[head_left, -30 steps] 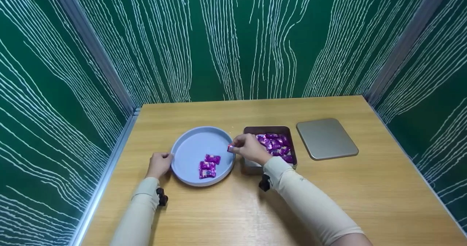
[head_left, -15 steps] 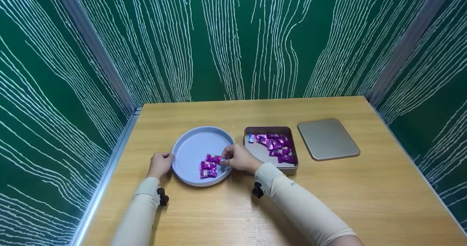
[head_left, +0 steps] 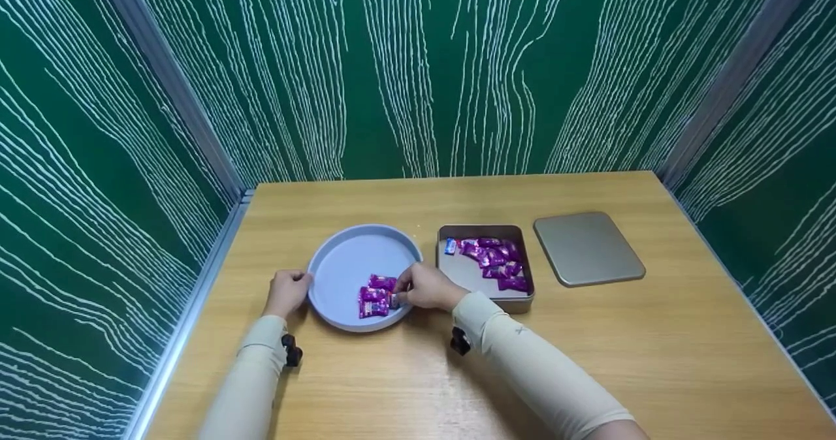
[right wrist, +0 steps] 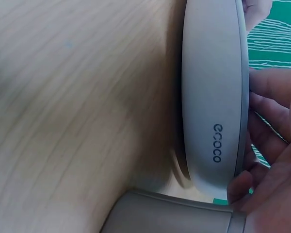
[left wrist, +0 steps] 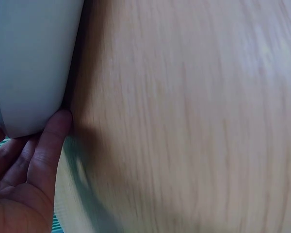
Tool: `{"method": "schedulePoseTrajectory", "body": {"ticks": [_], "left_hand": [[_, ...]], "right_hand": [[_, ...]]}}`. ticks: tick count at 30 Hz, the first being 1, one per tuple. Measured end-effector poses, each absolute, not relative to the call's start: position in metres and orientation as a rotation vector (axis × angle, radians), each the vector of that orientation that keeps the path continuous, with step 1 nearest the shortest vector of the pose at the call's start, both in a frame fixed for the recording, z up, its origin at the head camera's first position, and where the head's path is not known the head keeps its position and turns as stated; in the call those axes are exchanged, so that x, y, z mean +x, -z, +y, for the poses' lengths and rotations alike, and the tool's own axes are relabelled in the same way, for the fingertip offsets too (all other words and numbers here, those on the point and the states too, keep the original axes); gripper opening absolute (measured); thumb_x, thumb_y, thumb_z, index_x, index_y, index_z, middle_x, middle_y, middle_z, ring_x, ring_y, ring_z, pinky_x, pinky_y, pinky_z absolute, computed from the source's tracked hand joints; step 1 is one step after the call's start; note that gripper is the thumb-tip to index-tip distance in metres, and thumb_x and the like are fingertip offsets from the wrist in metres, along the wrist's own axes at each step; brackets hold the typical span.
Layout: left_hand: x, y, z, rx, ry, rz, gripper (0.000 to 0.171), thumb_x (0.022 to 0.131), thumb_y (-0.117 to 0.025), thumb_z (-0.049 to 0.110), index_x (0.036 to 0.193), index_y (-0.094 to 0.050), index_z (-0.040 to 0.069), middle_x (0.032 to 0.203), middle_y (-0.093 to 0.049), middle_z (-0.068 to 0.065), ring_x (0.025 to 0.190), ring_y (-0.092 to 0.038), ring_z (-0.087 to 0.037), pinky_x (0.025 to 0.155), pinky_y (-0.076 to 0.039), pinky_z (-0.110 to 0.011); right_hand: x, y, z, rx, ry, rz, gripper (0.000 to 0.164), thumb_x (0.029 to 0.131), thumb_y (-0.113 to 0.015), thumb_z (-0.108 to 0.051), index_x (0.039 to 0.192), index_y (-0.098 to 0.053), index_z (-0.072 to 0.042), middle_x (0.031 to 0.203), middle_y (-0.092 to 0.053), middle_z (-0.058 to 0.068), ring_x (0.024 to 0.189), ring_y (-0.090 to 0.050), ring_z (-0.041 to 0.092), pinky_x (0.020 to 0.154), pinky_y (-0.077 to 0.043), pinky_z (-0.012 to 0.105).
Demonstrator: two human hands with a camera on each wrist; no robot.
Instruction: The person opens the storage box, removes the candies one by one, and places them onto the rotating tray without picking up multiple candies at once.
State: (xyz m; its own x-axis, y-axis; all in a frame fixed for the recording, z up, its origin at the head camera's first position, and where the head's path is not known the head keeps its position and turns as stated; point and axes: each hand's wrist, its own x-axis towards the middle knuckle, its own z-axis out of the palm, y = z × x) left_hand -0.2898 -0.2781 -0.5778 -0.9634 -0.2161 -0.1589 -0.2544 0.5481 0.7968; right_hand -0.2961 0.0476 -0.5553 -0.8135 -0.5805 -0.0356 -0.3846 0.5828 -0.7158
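Note:
In the head view a round pale-blue tray (head_left: 346, 257) stands on the table, with several purple wrapped candies (head_left: 373, 308) at its lower right. My left hand (head_left: 287, 294) pinches the tray's left rim; in the left wrist view its fingers (left wrist: 51, 141) lie against the tray's outer wall (left wrist: 34, 63). Over the right rim reaches my right hand (head_left: 428, 286), pinching a small wrapped candy (head_left: 394, 301), mostly hidden by the fingers. The right wrist view hides that candy behind the tray wall (right wrist: 213, 82), marked "ecoco". Right of the hand stands a square metal tin (head_left: 519, 305) of candies.
Flat on the table (head_left: 555, 361) to the right of the tin lies its square metal lid (head_left: 589, 249). One blue-and-red candy (head_left: 450, 246) sits in the tin's upper left corner. Green patterned panels (head_left: 366, 74) rise behind and at both sides.
My right hand has carried the candy from above the tray's right rim leftward and down, beside the other candies. The left hand stays on the rim.

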Motion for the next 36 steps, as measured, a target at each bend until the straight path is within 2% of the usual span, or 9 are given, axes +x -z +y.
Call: {"method": "schedulePoseTrajectory", "body": {"ticks": [4,8,12,15,17,19,22,28,36], "left_hand": [[-0.290,0.578,-0.277,-0.427,-1.398,2.728,0.030,0.107,-0.059,0.018,0.107,-0.080,-0.004,0.089,-0.072,-0.008,0.082,-0.062,-0.017,0.069,-0.049,-0.024],[-0.290,0.578,-0.276,-0.418,-1.385,2.743,0.031,0.107,-0.059,0.018,0.114,-0.080,-0.005,0.107,-0.077,-0.017,0.095,-0.067,-0.024,0.084,-0.055,-0.031],[-0.291,0.580,-0.277,-0.393,-1.389,2.760,0.032,0.106,-0.059,0.017,0.116,-0.079,-0.006,0.117,-0.077,-0.022,0.104,-0.069,-0.029,0.096,-0.057,-0.041],[-0.292,0.582,-0.278,-0.365,-1.387,2.795,0.030,0.105,-0.061,0.016,0.114,-0.080,-0.006,0.110,-0.079,-0.019,0.099,-0.069,-0.026,0.092,-0.057,-0.037],[-0.292,0.583,-0.278,-0.353,-1.397,2.814,0.028,0.104,-0.063,0.015,0.109,-0.081,-0.006,0.098,-0.079,-0.014,0.090,-0.067,-0.022,0.083,-0.055,-0.030],[-0.292,0.583,-0.279,-0.343,-1.405,2.826,0.027,0.104,-0.064,0.014,0.104,-0.081,-0.006,0.086,-0.075,-0.008,0.082,-0.064,-0.018,0.075,-0.050,-0.026],[-0.292,0.583,-0.279,-0.353,-1.422,2.813,0.026,0.104,-0.063,0.014,0.101,-0.081,-0.006,0.079,-0.070,-0.002,0.076,-0.060,-0.014,0.069,-0.047,-0.023],[-0.290,0.581,-0.278,-0.384,-1.412,2.801,0.026,0.105,-0.062,0.014,0.102,-0.081,-0.004,0.087,-0.072,-0.006,0.083,-0.062,-0.019,0.073,-0.048,-0.024],[-0.289,0.579,-0.277,-0.357,-1.403,2.810,0.027,0.105,-0.062,0.014,0.103,-0.080,-0.006,0.094,-0.075,-0.012,0.092,-0.066,-0.026,0.077,-0.050,-0.025]], "right_hand": [[-0.296,0.556,0.046,-0.796,1.009,2.593,0.006,0.093,-0.082,-0.011,0.096,-0.086,-0.007,0.094,-0.083,0.007,0.075,-0.063,0.009,0.074,-0.057,0.028],[-0.295,0.556,0.043,-0.751,0.954,2.635,0.008,0.092,-0.084,-0.014,0.098,-0.086,-0.009,0.098,-0.084,0.006,0.083,-0.070,0.015,0.083,-0.061,0.035],[-0.295,0.556,0.041,-0.707,0.942,2.661,0.011,0.091,-0.086,-0.015,0.100,-0.085,-0.009,0.102,-0.083,0.007,0.091,-0.074,0.021,0.091,-0.063,0.041],[-0.295,0.556,0.041,-0.689,0.963,2.675,0.014,0.090,-0.087,-0.014,0.102,-0.085,-0.007,0.101,-0.083,0.008,0.092,-0.073,0.021,0.092,-0.062,0.042],[-0.296,0.556,0.042,-0.676,1.005,2.666,0.016,0.090,-0.086,-0.011,0.105,-0.084,-0.005,0.100,-0.082,0.008,0.091,-0.072,0.021,0.092,-0.062,0.042],[-0.297,0.555,0.043,-0.665,1.062,2.650,0.017,0.091,-0.085,-0.008,0.107,-0.084,-0.003,0.101,-0.081,0.009,0.092,-0.071,0.021,0.092,-0.062,0.042],[-0.298,0.553,0.046,-0.636,1.157,2.618,0.020,0.092,-0.083,-0.006,0.112,-0.082,0.000,0.104,-0.081,0.012,0.097,-0.073,0.025,0.095,-0.061,0.043],[-0.304,0.544,0.059,-0.605,1.265,2.626,0.026,0.093,-0.083,-0.005,0.118,-0.080,0.002,0.111,-0.080,0.017,0.101,-0.071,0.030,0.096,-0.061,0.044],[-0.314,0.532,0.088,-0.485,1.370,2.657,0.025,0.095,-0.081,-0.005,0.119,-0.080,0.000,0.103,-0.077,0.012,0.090,-0.068,0.023,0.075,-0.061,0.031]]}}
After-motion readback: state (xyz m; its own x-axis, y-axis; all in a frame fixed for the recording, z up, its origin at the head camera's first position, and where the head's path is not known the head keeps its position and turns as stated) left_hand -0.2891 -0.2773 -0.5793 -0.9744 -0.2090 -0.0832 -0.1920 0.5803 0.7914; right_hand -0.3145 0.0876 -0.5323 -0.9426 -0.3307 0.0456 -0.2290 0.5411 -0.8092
